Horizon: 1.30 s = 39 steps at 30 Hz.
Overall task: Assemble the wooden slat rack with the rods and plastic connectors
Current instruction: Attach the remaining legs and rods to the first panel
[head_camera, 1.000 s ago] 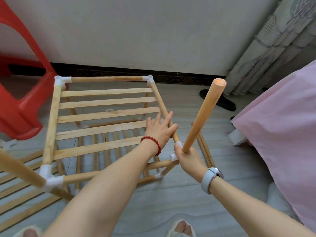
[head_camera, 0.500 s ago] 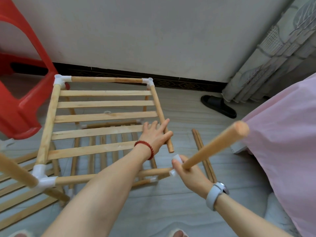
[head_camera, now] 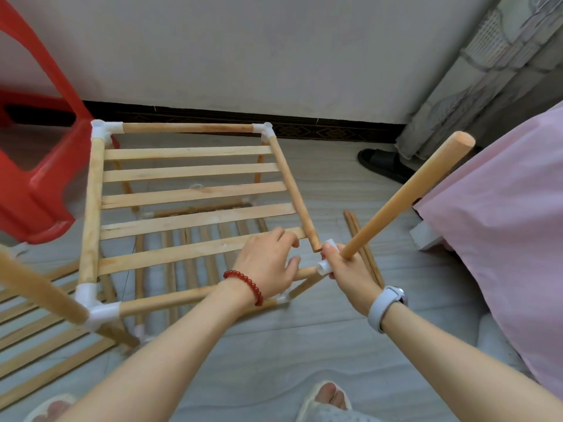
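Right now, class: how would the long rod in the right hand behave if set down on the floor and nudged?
The rod looks straight and thick, so probably stiff. Its round section suggests it would roll on the smooth floor. Being bare wood, it is likely light.

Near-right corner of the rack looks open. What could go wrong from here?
1. The right side rod's free end sits outside the white plastic connector; it may miss the socket.
2. The right hand grips connector and tilted upright rod together; leverage could twist the joint.
3. The left hand only loosely steadies the frame.
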{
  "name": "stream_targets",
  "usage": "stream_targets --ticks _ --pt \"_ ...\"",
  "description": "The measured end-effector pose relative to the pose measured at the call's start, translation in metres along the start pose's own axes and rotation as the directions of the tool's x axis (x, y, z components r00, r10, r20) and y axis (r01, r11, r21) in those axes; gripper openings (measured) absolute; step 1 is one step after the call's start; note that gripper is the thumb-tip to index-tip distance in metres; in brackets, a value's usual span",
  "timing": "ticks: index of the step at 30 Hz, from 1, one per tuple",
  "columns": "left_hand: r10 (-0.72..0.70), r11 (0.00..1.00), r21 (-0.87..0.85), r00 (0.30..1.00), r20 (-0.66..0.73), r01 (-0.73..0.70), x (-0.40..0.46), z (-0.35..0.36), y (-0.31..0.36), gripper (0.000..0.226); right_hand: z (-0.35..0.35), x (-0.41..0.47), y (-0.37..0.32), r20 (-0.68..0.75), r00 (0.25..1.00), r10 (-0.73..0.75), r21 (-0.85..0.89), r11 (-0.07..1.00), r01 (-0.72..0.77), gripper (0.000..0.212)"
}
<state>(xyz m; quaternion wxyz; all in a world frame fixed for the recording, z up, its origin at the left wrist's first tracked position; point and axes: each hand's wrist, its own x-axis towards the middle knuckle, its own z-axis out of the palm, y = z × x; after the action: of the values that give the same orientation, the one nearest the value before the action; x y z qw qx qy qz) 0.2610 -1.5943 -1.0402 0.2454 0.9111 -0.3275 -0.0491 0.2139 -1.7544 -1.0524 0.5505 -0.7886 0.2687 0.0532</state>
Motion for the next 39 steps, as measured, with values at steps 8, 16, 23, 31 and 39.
stream_targets --ticks 8,16,23,31,39 --pt "-0.043 0.977 0.211 0.943 0.33 -0.029 -0.018 0.006 0.002 0.028 0.005 -0.006 0.002 -0.006 1.0 0.018 -0.001 1.0 -0.018 0.029" --pt "-0.016 0.989 0.143 0.967 0.254 -0.022 -0.025 -0.015 -0.001 0.026 0.005 -0.009 0.0 -0.016 0.999 0.036 0.019 0.999 -0.036 0.028" --pt "-0.042 0.99 0.142 0.966 0.254 0.005 -0.024 -0.008 -0.001 0.026 0.018 -0.013 -0.004 -0.051 0.996 0.069 0.103 0.993 -0.064 0.026" --pt "-0.057 0.989 0.145 0.964 0.26 0.019 -0.024 -0.009 0.0 0.028 0.015 -0.02 -0.009 0.04 0.998 -0.047 -0.03 0.998 0.048 0.026" --pt "-0.179 0.963 0.245 0.942 0.283 0.11 -0.038 -0.023 -0.014 0.042 -0.037 -0.002 -0.027 0.418 0.888 0.19 0.261 0.912 -0.318 0.025"
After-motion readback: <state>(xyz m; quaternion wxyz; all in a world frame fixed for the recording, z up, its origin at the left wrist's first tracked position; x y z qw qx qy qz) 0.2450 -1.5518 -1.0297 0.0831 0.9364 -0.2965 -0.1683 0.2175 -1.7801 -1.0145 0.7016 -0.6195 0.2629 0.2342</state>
